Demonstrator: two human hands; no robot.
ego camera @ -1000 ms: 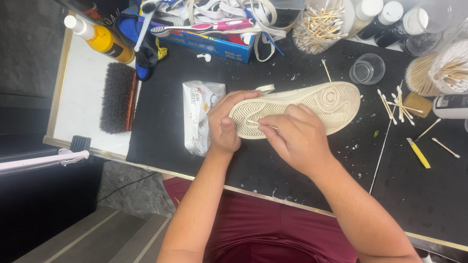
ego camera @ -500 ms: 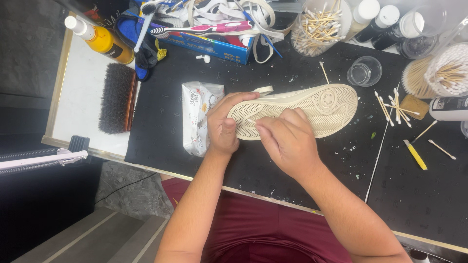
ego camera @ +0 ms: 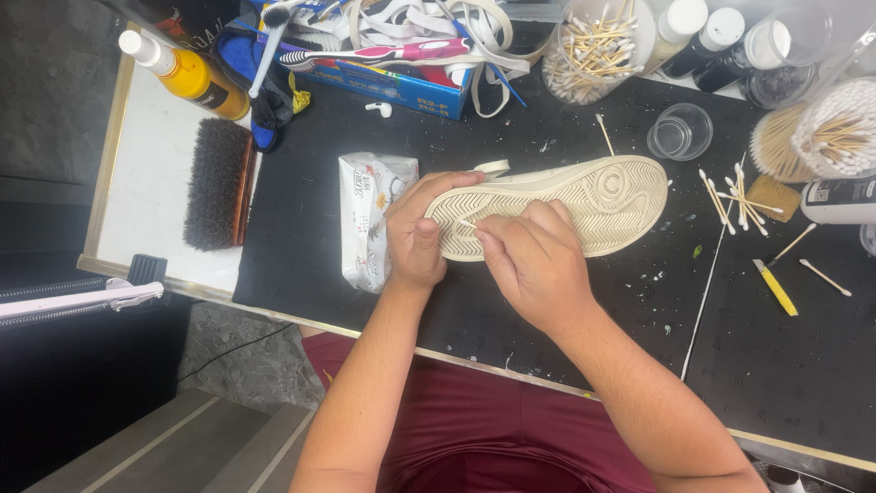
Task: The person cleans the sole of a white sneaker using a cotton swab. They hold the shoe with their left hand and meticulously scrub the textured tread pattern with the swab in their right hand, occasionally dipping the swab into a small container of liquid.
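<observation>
A cream shoe [ego camera: 584, 194] lies sole-up on the black mat [ego camera: 566, 301], toe pointing right. My left hand [ego camera: 415, 233] grips its heel end, thumb across the tread. My right hand [ego camera: 534, 260] rests on the sole's middle, fingertips pinching a thin pale stick [ego camera: 467, 224] whose tip touches the tread grooves near the heel. A soft pack of wipes [ego camera: 370, 219] lies just left of my left hand.
A dark bristle brush [ego camera: 217, 183] lies on the white board at left, with a yellow bottle [ego camera: 187, 73] behind it. Jars of cotton swabs [ego camera: 593, 41] and sticks [ego camera: 821, 137], a clear cup [ego camera: 680, 132], loose swabs [ego camera: 735, 196] and a yellow tool [ego camera: 776, 288] sit to the right.
My right hand has slid left along the sole toward the heel. The left hand and the shoe stay put.
</observation>
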